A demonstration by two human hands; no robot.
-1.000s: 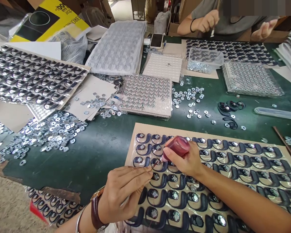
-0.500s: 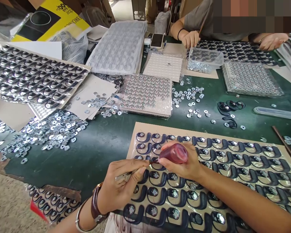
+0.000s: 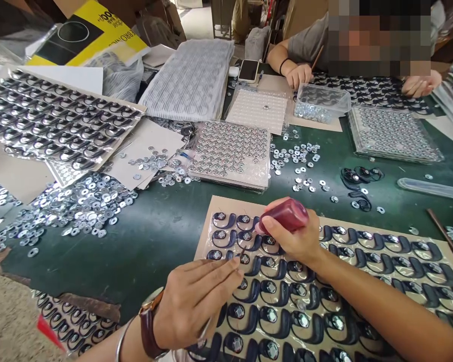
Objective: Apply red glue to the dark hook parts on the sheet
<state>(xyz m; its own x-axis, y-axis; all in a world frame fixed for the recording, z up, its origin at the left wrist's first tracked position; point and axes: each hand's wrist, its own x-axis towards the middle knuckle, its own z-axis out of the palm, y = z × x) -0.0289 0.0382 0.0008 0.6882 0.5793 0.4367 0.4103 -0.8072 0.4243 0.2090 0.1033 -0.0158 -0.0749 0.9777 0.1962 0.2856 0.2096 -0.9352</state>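
My right hand (image 3: 298, 241) is wrapped round a small red squeeze bottle (image 3: 287, 215), held tilted with its nozzle pointing down and left at the sheet. My left hand (image 3: 198, 296), wearing a watch and a bangle, pinches slim metal tweezers (image 3: 205, 329); their dark tip shows just past the fingertips and the rest is mostly covered. Both hands are over a cardboard sheet (image 3: 207, 221) under clear film, which carries rows of dark hook-shaped parts (image 3: 271, 290) with round silver centres. The nozzle and the tweezer tip are close to parts in the upper left rows.
Loose metal washers (image 3: 86, 201) lie heaped on the green table (image 3: 166, 236) at left. A tray of round silver parts (image 3: 234, 146) sits beyond the sheet. Across the table are a co-worker's hand (image 3: 299, 75), a clear plastic box (image 3: 320, 103) and a phone (image 3: 248, 71).
My right hand has lifted the bottle slightly up and right. My left hand has turned and come nearer, its back now facing up. The view has shifted a little.
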